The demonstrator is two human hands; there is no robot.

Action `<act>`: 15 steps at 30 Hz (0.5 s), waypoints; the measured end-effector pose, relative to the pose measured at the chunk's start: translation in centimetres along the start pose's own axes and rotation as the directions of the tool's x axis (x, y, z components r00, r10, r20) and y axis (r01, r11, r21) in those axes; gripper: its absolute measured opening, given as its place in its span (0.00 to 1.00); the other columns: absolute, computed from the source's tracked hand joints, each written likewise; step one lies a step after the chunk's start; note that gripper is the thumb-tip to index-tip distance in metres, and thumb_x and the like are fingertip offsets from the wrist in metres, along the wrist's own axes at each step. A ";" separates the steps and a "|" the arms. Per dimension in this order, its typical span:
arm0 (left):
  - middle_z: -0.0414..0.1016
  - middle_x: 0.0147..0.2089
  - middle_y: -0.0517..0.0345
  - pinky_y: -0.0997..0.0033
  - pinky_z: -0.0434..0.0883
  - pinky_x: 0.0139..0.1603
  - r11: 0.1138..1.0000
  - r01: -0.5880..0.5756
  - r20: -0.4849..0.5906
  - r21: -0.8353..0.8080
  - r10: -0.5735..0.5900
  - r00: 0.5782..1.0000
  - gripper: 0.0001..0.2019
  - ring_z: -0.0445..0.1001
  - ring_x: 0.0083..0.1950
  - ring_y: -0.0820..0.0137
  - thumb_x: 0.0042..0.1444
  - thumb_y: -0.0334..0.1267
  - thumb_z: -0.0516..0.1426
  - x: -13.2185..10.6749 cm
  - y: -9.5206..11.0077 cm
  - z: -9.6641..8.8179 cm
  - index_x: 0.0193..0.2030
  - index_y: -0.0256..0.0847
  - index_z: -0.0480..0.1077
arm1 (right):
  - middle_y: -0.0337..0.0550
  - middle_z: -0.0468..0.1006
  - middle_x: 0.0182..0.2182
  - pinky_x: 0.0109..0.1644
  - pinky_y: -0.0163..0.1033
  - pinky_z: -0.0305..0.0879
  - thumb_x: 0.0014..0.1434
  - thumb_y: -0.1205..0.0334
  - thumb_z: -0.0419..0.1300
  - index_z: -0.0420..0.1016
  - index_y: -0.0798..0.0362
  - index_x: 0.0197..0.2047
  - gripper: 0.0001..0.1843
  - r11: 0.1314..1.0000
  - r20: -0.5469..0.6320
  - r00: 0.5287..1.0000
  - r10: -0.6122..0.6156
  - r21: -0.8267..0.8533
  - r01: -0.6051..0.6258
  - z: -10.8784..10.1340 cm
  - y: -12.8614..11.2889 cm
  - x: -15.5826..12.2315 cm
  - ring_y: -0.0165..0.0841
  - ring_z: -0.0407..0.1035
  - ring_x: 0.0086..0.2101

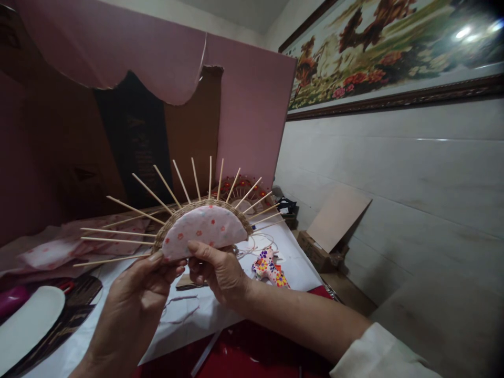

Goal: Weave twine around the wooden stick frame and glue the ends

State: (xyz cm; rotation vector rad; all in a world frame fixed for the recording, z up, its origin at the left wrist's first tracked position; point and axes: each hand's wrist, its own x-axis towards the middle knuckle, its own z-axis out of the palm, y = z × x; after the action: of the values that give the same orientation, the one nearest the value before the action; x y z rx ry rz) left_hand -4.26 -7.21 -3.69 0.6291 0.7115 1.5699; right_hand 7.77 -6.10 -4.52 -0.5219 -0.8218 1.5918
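Note:
Raised above the table is a half-round craft piece (199,231), faced with pale pink flower-print fabric. Braided cord (185,209) runs along its curved edge, and several thin wooden sticks (210,176) fan outward from it. My left hand (136,294) pinches its lower left corner. With the thumb on the fabric, my right hand (218,270) grips the straight lower edge near the middle; the fingers behind are partly hidden. Below lie loose pieces of string (181,307) and a flat brown piece (191,282).
A colourful flower-print stuffed shape (270,268) lies on the white sheet (303,262) at right. Pink printed fabric (71,249) is bunched at left. Behind stands a large pink panel (252,110) with a brown cut-out. A cardboard box (315,252) sits by the wall.

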 end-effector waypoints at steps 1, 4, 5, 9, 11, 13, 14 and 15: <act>0.78 0.34 0.50 0.72 0.78 0.35 1.000 0.007 -0.003 0.000 -0.007 1.000 0.06 0.75 0.36 0.66 0.41 0.29 0.59 -0.1 0.0 0.1 0.29 0.33 0.76 | 0.34 0.68 0.17 0.17 0.29 0.49 0.42 0.58 0.70 0.72 0.57 0.25 0.14 1.000 0.001 1.000 0.003 -0.003 -0.003 0.0 0.0 0.0 0.23 0.59 0.19; 0.78 0.33 0.50 0.73 0.77 0.35 1.000 0.028 -0.006 -0.006 -0.028 1.000 0.04 0.75 0.35 0.67 0.43 0.27 0.59 -0.3 0.2 0.4 0.28 0.33 0.75 | 0.34 0.68 0.17 0.18 0.30 0.49 0.42 0.58 0.70 0.72 0.56 0.25 0.13 1.000 -0.001 1.000 0.005 -0.004 -0.005 0.1 -0.1 -0.1 0.23 0.59 0.19; 0.78 0.33 0.51 0.73 0.77 0.35 1.000 0.029 -0.003 -0.008 -0.029 1.000 0.04 0.75 0.35 0.67 0.43 0.27 0.58 -0.4 0.2 0.5 0.28 0.33 0.75 | 0.34 0.68 0.17 0.18 0.30 0.49 0.42 0.58 0.70 0.72 0.56 0.25 0.13 1.000 -0.001 1.000 0.004 -0.002 -0.004 0.1 -0.1 -0.1 0.23 0.58 0.19; 0.78 0.33 0.50 0.73 0.77 0.35 1.000 0.025 0.016 -0.003 -0.025 1.000 0.04 0.75 0.36 0.66 0.44 0.26 0.58 -0.6 0.3 0.7 0.28 0.32 0.75 | 0.34 0.68 0.17 0.18 0.29 0.49 0.42 0.58 0.71 0.72 0.56 0.25 0.14 1.000 -0.008 1.000 0.009 0.011 -0.009 0.2 -0.2 -0.2 0.23 0.58 0.19; 0.78 0.34 0.50 0.73 0.77 0.36 1.000 0.025 0.010 -0.005 -0.025 1.000 0.04 0.75 0.37 0.66 0.44 0.27 0.58 -0.6 0.3 0.6 0.28 0.33 0.75 | 0.34 0.68 0.17 0.18 0.29 0.49 0.41 0.58 0.71 0.72 0.56 0.24 0.14 1.000 -0.012 1.000 0.013 0.011 -0.013 0.2 -0.1 -0.1 0.23 0.58 0.19; 0.78 0.34 0.51 0.73 0.77 0.36 1.000 0.024 0.009 -0.011 -0.023 1.000 0.04 0.75 0.36 0.67 0.44 0.26 0.58 -0.5 0.2 0.6 0.28 0.33 0.75 | 0.34 0.68 0.17 0.17 0.29 0.49 0.41 0.58 0.71 0.72 0.56 0.24 0.14 1.000 -0.009 1.000 0.011 0.013 -0.011 0.1 -0.1 -0.1 0.23 0.58 0.19; 0.78 0.34 0.51 0.73 0.77 0.35 1.000 0.020 0.010 -0.015 -0.020 1.000 0.04 0.75 0.36 0.67 0.45 0.26 0.58 -0.5 0.2 0.5 0.28 0.33 0.74 | 0.34 0.68 0.17 0.17 0.29 0.49 0.41 0.59 0.71 0.72 0.56 0.25 0.13 1.000 -0.005 1.000 0.010 0.016 -0.010 0.1 -0.1 -0.1 0.23 0.58 0.19; 0.78 0.33 0.51 0.74 0.77 0.35 1.000 0.021 0.015 -0.017 -0.020 1.000 0.04 0.75 0.36 0.68 0.45 0.26 0.58 -0.4 0.2 0.5 0.28 0.33 0.74 | 0.34 0.68 0.17 0.17 0.29 0.49 0.41 0.59 0.71 0.72 0.56 0.25 0.13 1.000 -0.002 1.000 0.007 0.017 -0.007 0.1 -0.1 0.0 0.23 0.58 0.19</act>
State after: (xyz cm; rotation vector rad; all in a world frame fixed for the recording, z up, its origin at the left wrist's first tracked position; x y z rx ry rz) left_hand -3.98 -7.61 -3.19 0.6183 0.6908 1.5495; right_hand 7.76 -6.15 -4.40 -0.5150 -0.8051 1.6026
